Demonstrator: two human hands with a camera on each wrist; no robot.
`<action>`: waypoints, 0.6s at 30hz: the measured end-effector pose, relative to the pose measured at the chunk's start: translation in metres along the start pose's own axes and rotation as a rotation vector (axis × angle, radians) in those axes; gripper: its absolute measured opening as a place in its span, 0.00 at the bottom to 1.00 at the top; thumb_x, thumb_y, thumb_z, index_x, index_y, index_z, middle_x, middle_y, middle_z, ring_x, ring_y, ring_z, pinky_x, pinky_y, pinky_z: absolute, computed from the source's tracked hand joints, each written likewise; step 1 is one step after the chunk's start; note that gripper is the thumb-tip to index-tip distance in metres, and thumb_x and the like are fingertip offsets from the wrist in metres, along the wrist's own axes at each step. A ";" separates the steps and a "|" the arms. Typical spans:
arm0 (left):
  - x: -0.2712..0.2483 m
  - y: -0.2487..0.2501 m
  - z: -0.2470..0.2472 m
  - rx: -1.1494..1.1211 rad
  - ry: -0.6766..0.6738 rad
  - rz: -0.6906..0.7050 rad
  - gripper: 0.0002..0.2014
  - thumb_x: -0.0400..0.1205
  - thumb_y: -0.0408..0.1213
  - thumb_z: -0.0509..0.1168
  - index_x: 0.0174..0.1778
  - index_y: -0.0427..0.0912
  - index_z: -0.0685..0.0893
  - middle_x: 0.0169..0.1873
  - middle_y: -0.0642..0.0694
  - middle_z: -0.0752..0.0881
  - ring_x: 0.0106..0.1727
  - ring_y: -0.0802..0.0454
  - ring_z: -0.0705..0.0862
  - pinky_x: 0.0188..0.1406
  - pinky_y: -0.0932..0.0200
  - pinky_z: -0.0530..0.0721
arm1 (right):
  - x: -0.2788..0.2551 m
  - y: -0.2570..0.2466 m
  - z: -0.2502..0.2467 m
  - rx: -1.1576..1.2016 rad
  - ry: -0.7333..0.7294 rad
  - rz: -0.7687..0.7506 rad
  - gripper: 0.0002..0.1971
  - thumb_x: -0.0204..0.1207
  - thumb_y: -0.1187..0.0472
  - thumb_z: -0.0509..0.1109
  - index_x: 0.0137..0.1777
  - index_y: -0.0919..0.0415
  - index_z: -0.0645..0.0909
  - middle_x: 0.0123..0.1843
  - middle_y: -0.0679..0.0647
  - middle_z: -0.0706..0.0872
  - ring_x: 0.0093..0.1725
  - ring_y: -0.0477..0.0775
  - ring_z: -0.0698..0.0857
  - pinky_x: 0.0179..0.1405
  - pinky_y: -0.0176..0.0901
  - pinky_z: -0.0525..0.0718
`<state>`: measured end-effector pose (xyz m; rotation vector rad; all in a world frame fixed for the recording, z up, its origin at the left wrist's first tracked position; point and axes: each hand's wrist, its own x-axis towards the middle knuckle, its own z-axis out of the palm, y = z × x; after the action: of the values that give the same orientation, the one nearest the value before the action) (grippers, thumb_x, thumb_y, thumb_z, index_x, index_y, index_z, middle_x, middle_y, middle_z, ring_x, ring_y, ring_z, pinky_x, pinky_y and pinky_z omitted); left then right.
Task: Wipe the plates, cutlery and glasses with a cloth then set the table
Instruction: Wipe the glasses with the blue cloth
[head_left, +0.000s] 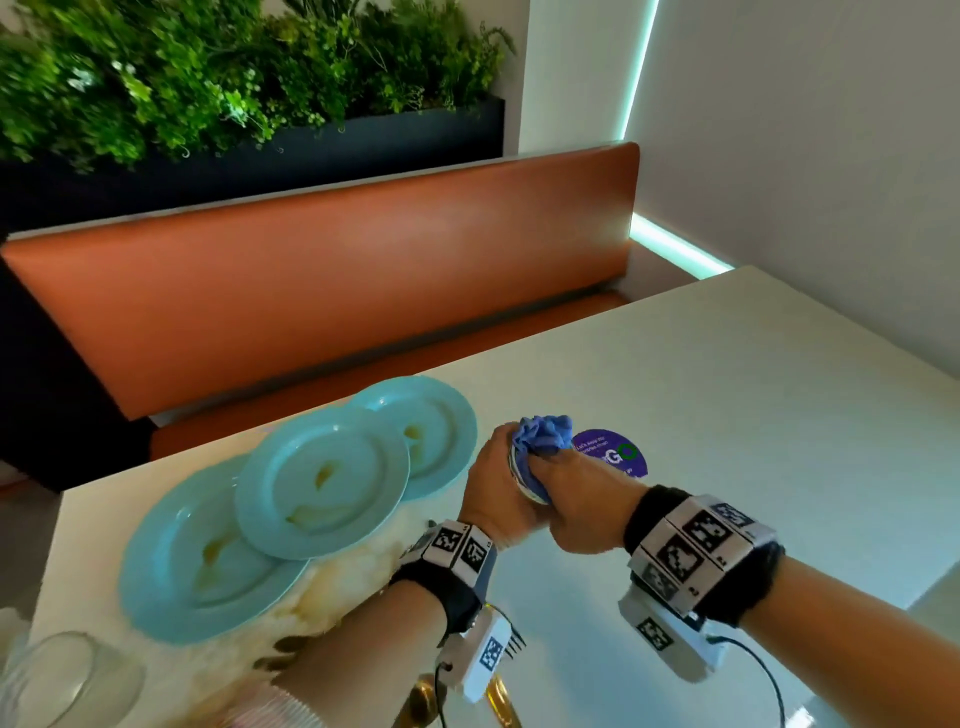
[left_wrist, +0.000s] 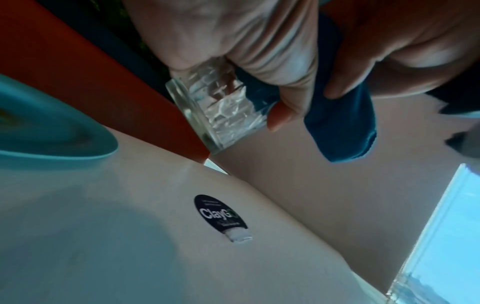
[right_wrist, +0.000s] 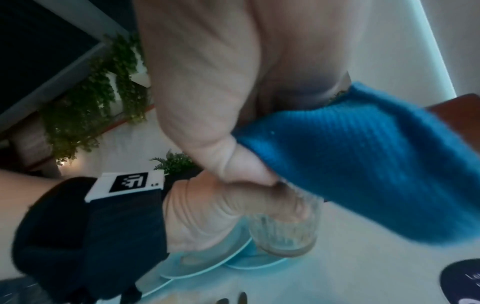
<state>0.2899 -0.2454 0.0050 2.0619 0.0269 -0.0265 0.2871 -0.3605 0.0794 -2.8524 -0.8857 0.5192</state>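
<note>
My left hand (head_left: 491, 483) grips a clear ribbed glass (left_wrist: 221, 107) held above the white table (head_left: 727, 415). The glass (right_wrist: 285, 232) also shows in the right wrist view, under the left fingers. My right hand (head_left: 571, 493) holds a blue cloth (head_left: 543, 434) bunched over and into the mouth of the glass; the cloth (right_wrist: 363, 160) hangs down its side (left_wrist: 342, 123). Three light blue plates (head_left: 322, 478) overlap each other on the table to the left of my hands, with yellowish smears on them.
Another clear glass (head_left: 72, 675) lies at the near left corner. A fork (head_left: 511, 644) with a gold handle lies under my left wrist. A round purple sticker (head_left: 613, 452) is on the table behind my hands. An orange bench (head_left: 337, 291) and a planter (head_left: 234, 93) stand beyond.
</note>
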 end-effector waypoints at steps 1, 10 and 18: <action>-0.014 0.004 -0.004 -0.024 -0.013 0.060 0.40 0.57 0.36 0.80 0.66 0.41 0.73 0.58 0.44 0.83 0.59 0.46 0.83 0.58 0.58 0.81 | -0.008 -0.014 -0.002 -0.046 -0.065 0.040 0.18 0.69 0.67 0.64 0.61 0.67 0.75 0.57 0.60 0.83 0.53 0.61 0.83 0.48 0.44 0.82; -0.146 0.005 -0.052 0.293 -0.026 0.362 0.28 0.59 0.44 0.79 0.53 0.46 0.80 0.46 0.54 0.81 0.49 0.56 0.78 0.48 0.63 0.75 | -0.080 -0.124 0.019 0.110 -0.282 0.218 0.09 0.71 0.72 0.65 0.31 0.63 0.74 0.31 0.53 0.74 0.30 0.47 0.72 0.25 0.30 0.66; -0.210 -0.001 -0.095 0.350 -0.290 0.349 0.42 0.58 0.38 0.81 0.69 0.44 0.71 0.59 0.48 0.81 0.59 0.52 0.79 0.58 0.57 0.82 | -0.122 -0.188 0.055 -0.251 -0.372 0.068 0.10 0.80 0.66 0.62 0.37 0.66 0.76 0.30 0.53 0.70 0.27 0.48 0.62 0.35 0.34 0.68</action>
<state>0.0803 -0.1627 0.0552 2.3640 -0.5502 -0.1215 0.0735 -0.2745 0.1017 -3.0741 -0.9701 1.0433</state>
